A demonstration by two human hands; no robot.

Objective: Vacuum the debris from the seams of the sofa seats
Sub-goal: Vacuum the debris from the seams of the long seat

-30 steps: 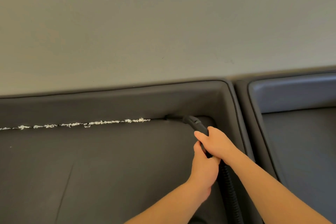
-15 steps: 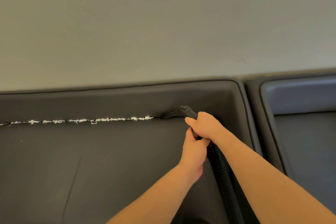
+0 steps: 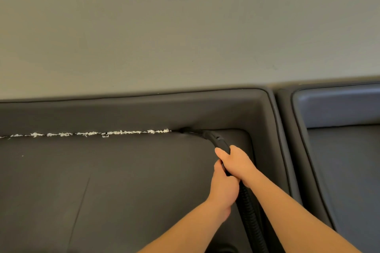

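A line of white debris [image 3: 90, 133] lies along the back seam of the dark grey sofa seat [image 3: 123, 181], running from the left edge to about the middle. The black vacuum nozzle [image 3: 207, 135] has its tip pressed into the seam just right of where the debris ends. My right hand [image 3: 236, 163] is shut on the nozzle's handle. Just below it, my left hand [image 3: 224, 187] grips the same handle. The ribbed black hose [image 3: 250, 220] trails down between my forearms.
The sofa's backrest [image 3: 144, 109] rises behind the seam, against a plain wall [image 3: 185, 26]. A raised side panel [image 3: 275, 139] separates this seat from a second dark seat [image 3: 345, 160] at the right. A stitched seam [image 3: 80, 207] runs down the seat cushion.
The nozzle and both hands pulled back toward me and lower along the seam after a push forward half a second ago. The debris line looks the same length.
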